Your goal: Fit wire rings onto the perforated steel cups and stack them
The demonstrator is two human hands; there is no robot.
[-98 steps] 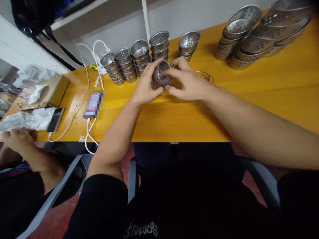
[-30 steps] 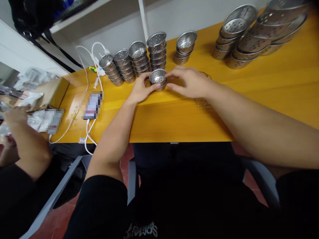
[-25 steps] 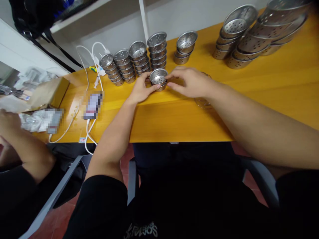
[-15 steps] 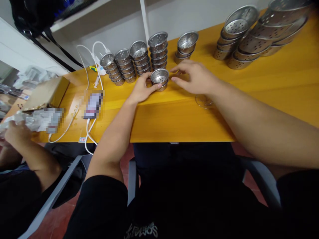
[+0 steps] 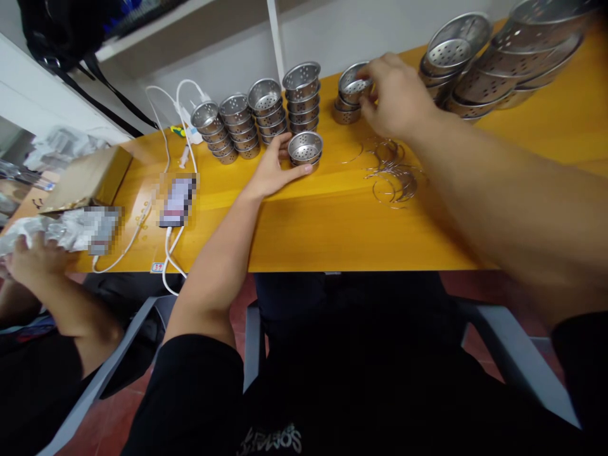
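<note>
My left hand [image 5: 273, 168] curves around a short stack of perforated metal cups [image 5: 305, 148] on the table, thumb across the front of the lower cup and fingers along its left side. Up and to the right, my right hand [image 5: 389, 92] has its fingers and thumb at the right rim of the top perforated cup [image 5: 354, 85] in another short stack. My fingers hide part of that rim. Below my right hand lies a loose tangle of thin wire rings [image 5: 392, 174].
Several taller stacks of perforated cups [image 5: 266, 104] line the back left; larger cups [image 5: 456, 54] stand back right. A charging phone [image 5: 178, 199], white cables and a cardboard box [image 5: 90, 177] are on the left. A co-worker's hand [image 5: 38, 256] touches clear plastic bags.
Both hands worked at one cup, which now sits stacked under my left hand. My right hand has moved away, up and right to the other stack, uncovering the wire rings.
</note>
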